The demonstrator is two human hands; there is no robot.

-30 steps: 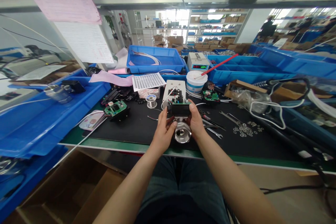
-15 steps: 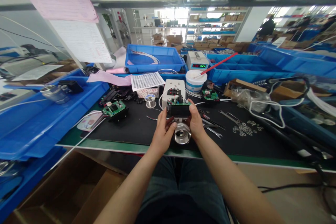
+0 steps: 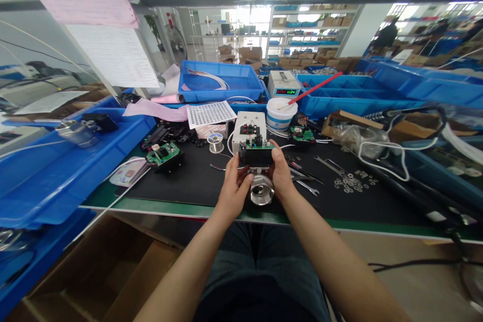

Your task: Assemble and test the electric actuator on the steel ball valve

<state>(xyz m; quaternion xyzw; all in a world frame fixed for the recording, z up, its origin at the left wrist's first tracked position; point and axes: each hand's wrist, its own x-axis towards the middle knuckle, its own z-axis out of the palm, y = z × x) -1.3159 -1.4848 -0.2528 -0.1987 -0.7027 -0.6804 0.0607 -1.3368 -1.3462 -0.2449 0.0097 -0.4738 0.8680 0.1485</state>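
Observation:
Between my hands is a motorized valve (image 3: pixel 261 189): a round steel valve body below, a black actuator housing above it and a green circuit board (image 3: pixel 257 146) on top. My left hand (image 3: pixel 234 188) grips its left side, the thumb lying against the steel body. On the other side my right hand (image 3: pixel 280 171) is closed round the black housing, its thumb near the board's right edge. The fingers behind the valve are partly hidden. Just beyond the board stands a grey-white box (image 3: pixel 249 123) with black terminals on top.
Left lies another circuit board on a black base (image 3: pixel 164 155), near a solder spool (image 3: pixel 216 143). Behind are a white tub (image 3: pixel 279 114) and a power supply (image 3: pixel 284 84). Wrenches (image 3: pixel 307 186) and scattered nuts (image 3: pixel 349 183) lie right. Blue trays (image 3: pixel 75 171) flank the mat.
The view has shifted slightly. Both hands keep the same hold on the valve, which stays in nearly the same place on the bench.

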